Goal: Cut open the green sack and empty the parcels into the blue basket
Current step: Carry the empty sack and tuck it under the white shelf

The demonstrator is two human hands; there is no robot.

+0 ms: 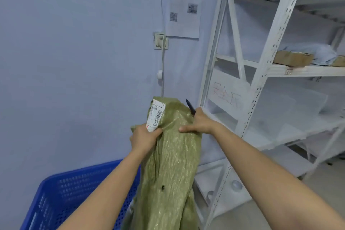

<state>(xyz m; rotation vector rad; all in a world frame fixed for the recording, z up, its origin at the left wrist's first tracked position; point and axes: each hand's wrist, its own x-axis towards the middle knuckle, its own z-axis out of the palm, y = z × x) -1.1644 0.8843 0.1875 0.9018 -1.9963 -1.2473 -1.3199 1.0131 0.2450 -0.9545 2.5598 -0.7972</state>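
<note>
The person holds the green woven sack (171, 155) upright in front of them, gripping it near its raised end with both hands. The left hand (143, 139) closes on the sack's left edge, its thumb pressed on the front of the fabric and the other fingers hidden behind it; the lower corner of a white barcode label (156, 115) sits right at that thumb. The right hand (197, 122) clamps the sack's right side, thumb stretched flat across the front toward the left hand, the remaining fingers curled behind. The same hand also holds a black pen-like tool (190, 107), whose tip pokes up above the knuckles; whether it is a pen or a cutter cannot be told. Below the left forearm, the sack hangs down beside the blue perforated basket (61, 192), its lower part just right of the basket's rim. To the right of the right hand stands a white metal shelving rack (261, 73).
</note>
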